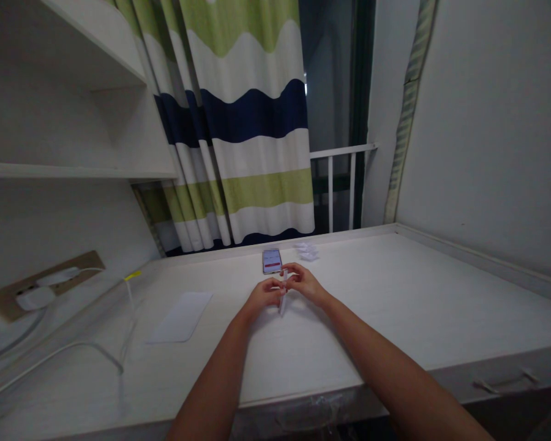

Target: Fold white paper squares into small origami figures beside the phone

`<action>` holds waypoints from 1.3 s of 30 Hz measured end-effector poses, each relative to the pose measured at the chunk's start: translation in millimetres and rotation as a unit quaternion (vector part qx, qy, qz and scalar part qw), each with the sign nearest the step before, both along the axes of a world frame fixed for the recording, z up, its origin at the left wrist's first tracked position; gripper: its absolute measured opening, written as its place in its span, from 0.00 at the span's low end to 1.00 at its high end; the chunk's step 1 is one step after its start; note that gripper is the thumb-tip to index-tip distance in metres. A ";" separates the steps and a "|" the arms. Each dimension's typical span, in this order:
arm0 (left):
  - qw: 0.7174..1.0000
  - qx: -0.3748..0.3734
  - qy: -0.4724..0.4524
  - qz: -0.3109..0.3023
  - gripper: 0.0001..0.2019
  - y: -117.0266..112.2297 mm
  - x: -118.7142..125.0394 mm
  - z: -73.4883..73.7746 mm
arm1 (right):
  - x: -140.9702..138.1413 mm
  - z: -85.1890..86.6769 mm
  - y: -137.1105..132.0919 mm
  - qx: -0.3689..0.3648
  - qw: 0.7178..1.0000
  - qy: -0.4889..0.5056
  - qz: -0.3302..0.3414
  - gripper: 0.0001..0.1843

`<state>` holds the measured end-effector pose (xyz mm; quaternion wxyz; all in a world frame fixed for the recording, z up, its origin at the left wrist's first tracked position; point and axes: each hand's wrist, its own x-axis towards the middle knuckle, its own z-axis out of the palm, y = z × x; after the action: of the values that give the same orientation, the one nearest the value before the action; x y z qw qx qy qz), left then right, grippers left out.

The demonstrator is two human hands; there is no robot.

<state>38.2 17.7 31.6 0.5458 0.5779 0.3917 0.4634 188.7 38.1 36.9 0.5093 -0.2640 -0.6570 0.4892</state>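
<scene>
Both my hands meet over the middle of the white desk (395,306). My left hand (262,296) and my right hand (303,283) pinch a thin, pale, stick-like item (283,298) that stands nearly upright between them. Its lower end points down towards the desk. What the item is cannot be made out in the dim light. A phone (272,260) with a lit screen lies flat just beyond my fingers.
Small white packets (307,250) lie behind the phone on the right. A white flat pad (180,316) rests at the left, near white cables (96,349) from a wall socket (41,288). A striped curtain (243,122) and shelves (73,168) stand behind.
</scene>
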 end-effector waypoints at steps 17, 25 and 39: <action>0.998 0.023 -0.037 0.043 0.16 6.2 -0.3 -1.9 | -2.5 -12.6 10.2 0.030 0.997 -0.036 -0.065 0.11; 0.994 0.094 0.023 0.057 0.15 11.8 1.2 -10.5 | -4.7 -19.7 8.7 0.097 0.974 -0.158 -0.132 0.07; 0.987 0.147 0.034 0.052 0.12 11.3 5.5 -11.2 | -10.6 -12.0 -2.8 0.104 0.949 -0.209 -0.214 0.08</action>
<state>43.7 29.0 20.4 0.4165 0.6461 0.3672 0.5236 178.1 35.3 24.9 0.4777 -0.4401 -0.7242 0.2318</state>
